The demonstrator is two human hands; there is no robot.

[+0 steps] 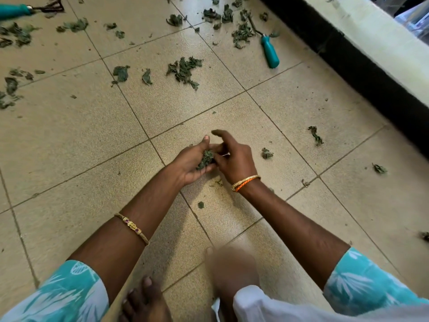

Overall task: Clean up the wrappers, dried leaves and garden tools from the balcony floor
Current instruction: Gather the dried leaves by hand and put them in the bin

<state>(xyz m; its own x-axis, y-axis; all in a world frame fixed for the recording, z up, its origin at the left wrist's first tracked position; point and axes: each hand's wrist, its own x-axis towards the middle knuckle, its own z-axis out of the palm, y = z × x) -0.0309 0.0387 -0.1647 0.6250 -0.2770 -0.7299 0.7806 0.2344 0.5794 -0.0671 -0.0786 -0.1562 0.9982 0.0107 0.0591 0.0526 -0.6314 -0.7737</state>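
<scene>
A clump of dried leaves (pixel 205 159) lies in the cupped left hand (pixel 190 162), whose curled fingers (pixel 205 141) grasp it just above the tiled floor (pixel 81 140); the right hand (pixel 234 159) pinches at the same clump. More leaves lie scattered beyond. A teal-handled garden tool (pixel 269 51) has its head buried under leaves, another (pixel 21 9) is cut off top left, and no writing shows.

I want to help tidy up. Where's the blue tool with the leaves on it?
In the head view, the teal-handled tool lies on the floor at upper right, beside the dark wall base, its metal end under dried leaves.
</scene>
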